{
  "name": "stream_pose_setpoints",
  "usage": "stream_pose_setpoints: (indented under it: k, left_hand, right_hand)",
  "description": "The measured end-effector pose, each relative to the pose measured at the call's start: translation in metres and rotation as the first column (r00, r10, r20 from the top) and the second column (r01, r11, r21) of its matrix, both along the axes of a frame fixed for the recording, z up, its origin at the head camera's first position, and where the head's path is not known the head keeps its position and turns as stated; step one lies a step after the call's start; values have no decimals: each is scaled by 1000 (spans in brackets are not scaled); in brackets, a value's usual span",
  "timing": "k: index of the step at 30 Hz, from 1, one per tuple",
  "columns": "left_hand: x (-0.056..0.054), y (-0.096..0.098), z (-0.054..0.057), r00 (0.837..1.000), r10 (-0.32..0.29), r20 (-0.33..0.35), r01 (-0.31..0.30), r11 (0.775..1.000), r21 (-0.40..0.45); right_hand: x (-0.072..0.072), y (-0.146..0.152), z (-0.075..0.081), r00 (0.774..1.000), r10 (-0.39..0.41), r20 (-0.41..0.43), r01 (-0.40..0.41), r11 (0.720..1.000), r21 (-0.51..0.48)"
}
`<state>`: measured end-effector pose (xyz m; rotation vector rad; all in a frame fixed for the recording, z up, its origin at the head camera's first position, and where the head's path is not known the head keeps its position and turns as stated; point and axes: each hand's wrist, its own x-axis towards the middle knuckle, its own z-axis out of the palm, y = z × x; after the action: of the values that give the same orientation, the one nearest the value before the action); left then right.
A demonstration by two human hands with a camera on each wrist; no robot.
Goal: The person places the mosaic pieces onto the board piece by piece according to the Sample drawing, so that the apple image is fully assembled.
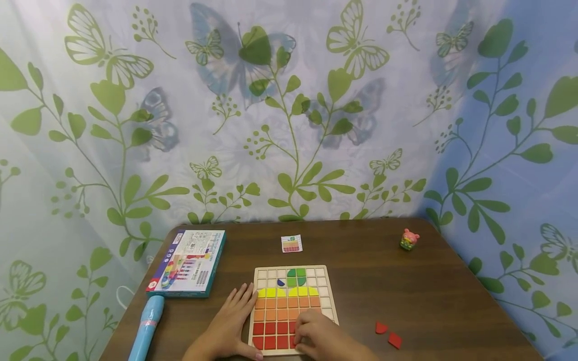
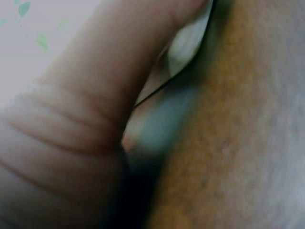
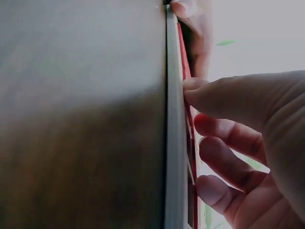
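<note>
A square wooden grid board (image 1: 334, 312) lies on the table, holding rows of red, orange and yellow tiles with several green pieces (image 1: 296, 277) above. My left hand (image 1: 230, 321) rests along its left edge, fingers straight, thumb at the near corner; the left wrist view shows mostly blurred skin. At the near right part of the board, my right hand (image 1: 322, 337) has bent fingers on a red tile (image 1: 292, 341), which it partly covers. In the right wrist view, the thumb and fingertips of the right hand (image 3: 238, 129) touch the red tiles along the board's side.
Two loose red pieces (image 1: 395, 340) lie right of the board. A small blue piece (image 1: 281, 283) sits on the grid. Behind stands a picture card (image 1: 291, 243) lying flat. A boxed game (image 1: 187, 263) and blue microphone (image 1: 148, 326) are left; a pink figurine (image 1: 409, 239) is back right.
</note>
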<state>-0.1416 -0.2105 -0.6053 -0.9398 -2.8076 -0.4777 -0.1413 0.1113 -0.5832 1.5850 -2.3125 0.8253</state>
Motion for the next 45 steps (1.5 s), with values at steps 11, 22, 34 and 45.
stream_pose_setpoints:
  k: [11,22,34,45]
  left_hand:
    - [-1,-1,-1,997,15,73,-15,1000,6]
    - [-2,-2,0,995,23,102,-24,1000,8]
    - [-2,-3,0,993,23,119,-24,1000,6]
    - [-3,-2,0,994,17,106,-17,1000,6]
  right_hand:
    - [-22,61,16,944,-266,195,294,947,-132]
    - [-23,163,23,806,-461,372,455,884,110]
    - [-9,206,21,695,-309,649,248,951,186]
    - [-8,201,22,736,-371,566,297,929,223]
